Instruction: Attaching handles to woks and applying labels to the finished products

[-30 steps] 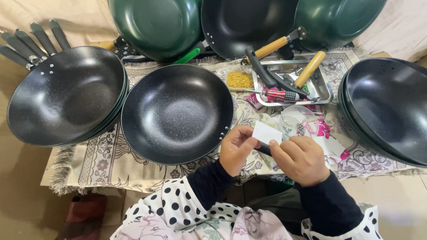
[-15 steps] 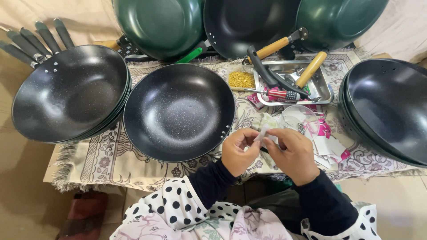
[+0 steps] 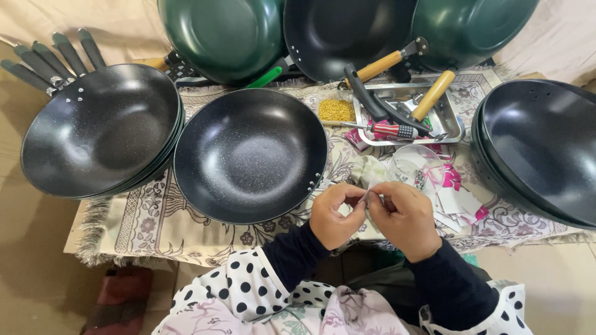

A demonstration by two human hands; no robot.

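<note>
Both hands, left hand (image 3: pixel 335 214) and right hand (image 3: pixel 406 217), pinch a small, light, flimsy white paper slip (image 3: pixel 370 197) by its edges, each grip narrow.

Black, finely speckled inside on the handle-less wok (image 3: pixel 250 155) in the middle; same speckled black on the stacked woks (image 3: pixel 99 129) to the left, with dark grey-green handles (image 3: pixel 53 59); plain glossy black on the stack of pans (image 3: pixel 540 149) at right. Deep green on two leaning pans (image 3: pixel 220 37) at the back, black on the one between. Cream cloth (image 3: pixel 155 220) printed with brown and mauve flowers, fringed edge. Silver steel tray (image 3: pixel 450 127); pale wooden handles (image 3: pixel 433 95); red-and-black striped screwdriver grip (image 3: pixel 394 130). Yellow small parts in a clear packet (image 3: pixel 336 110). Pink and white paper scraps (image 3: pixel 456 198). Dark navy sleeves (image 3: pixel 444 282); white apron (image 3: pixel 248 288) with black polka dots over a pale floral print
</note>
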